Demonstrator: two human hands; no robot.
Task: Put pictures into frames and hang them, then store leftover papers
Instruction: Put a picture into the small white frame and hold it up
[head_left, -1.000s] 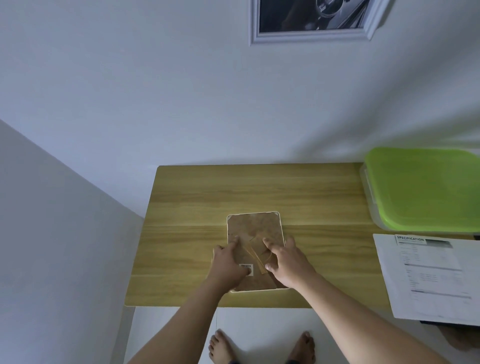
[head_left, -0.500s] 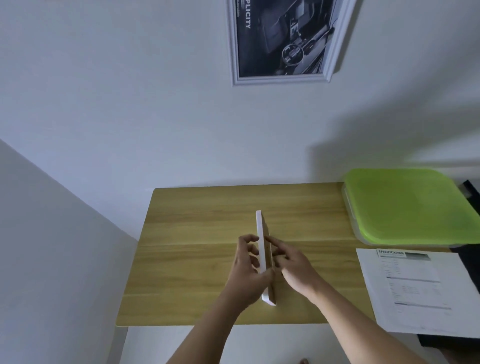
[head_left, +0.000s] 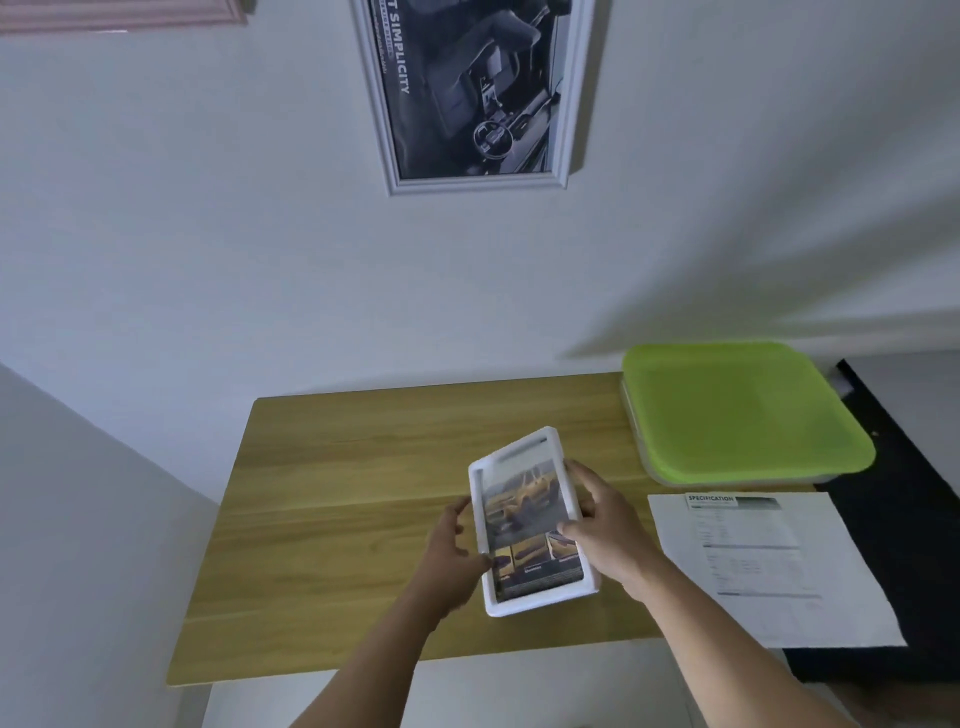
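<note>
A small white picture frame (head_left: 524, 522) with a yellow-car picture in it faces up toward me, held tilted above the wooden table (head_left: 353, 483). My left hand (head_left: 452, 551) grips its left lower edge. Its right edge is held by my right hand (head_left: 608, 530), thumb on the front. On the wall above hangs a grey-framed black-and-white picture (head_left: 467, 88). A sheet of paper headed "SPECIFICATION" (head_left: 763, 561) lies to the right of the table.
A box with a lime-green lid (head_left: 737, 410) sits at the table's back right corner. A dark surface (head_left: 914, 519) lies under the paper at right. A pink frame edge (head_left: 119, 13) shows on the wall at top left.
The frame lay back-up on the table, was lifted on edge, and is now turned picture side up in both hands. My view has tilted up the wall.
</note>
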